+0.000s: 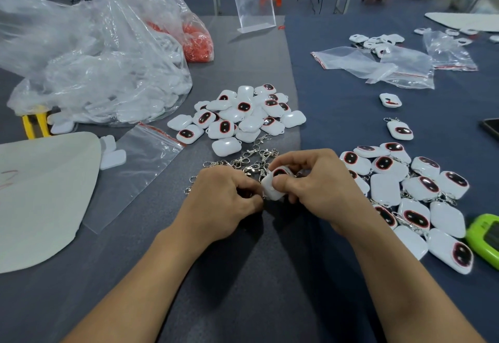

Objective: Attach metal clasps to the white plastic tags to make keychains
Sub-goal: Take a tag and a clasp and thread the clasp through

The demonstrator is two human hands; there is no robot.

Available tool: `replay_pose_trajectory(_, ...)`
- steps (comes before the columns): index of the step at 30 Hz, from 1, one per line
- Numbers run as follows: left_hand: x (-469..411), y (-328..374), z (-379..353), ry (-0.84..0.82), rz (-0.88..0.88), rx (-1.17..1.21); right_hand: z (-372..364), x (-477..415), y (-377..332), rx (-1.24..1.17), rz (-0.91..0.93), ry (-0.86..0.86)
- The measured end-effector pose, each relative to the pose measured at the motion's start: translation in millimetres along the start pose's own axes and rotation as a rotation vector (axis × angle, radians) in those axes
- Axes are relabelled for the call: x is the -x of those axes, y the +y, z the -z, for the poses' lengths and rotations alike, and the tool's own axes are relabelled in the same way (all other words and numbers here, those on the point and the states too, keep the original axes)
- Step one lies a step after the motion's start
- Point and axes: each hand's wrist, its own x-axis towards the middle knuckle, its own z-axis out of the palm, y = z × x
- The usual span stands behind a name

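Roughly mid-job: finished keychains (421,194) crowd the bench (243,275) at right, while bare tags (243,115) and loose metal clasps (251,159) wait just beyond the hands. At centre, the right hand (318,180) has its grip pinched on a glossy white plastic tag (271,188) with a red-rimmed dark oval. The left hand (224,196), grip curled tight at the tag's corner, seemingly pinches a largely hidden clasp.

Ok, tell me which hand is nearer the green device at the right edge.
Right. The right hand, gripping a white tag, is left of the green device, a pile of tags between them; the left hand is farther left, beyond that tag.
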Motion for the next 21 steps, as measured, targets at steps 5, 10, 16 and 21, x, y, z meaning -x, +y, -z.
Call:
replay_pose_trajectory(5,0.5,0.4,0.7,0.011,0.003,-0.025,-1.0,1.1,-2.7,0.105,0.053,0.014)
replay_pose_trajectory(10,1.8,2.3,0.0,0.023,0.04,-0.017,-1.9,3.2,-3.6,0.156,0.076,0.017)
replay_pose_trajectory(16,6.0,3.1,-0.1,0.063,0.046,-0.041,-6.9,5.2,-2.8,-0.149,-0.075,-0.041)
replay_pose_trajectory(21,7.1,6.8,1.3,0.205,0.069,-0.018,-8.4,4.4,-7.0,-0.356,-0.168,-0.023)
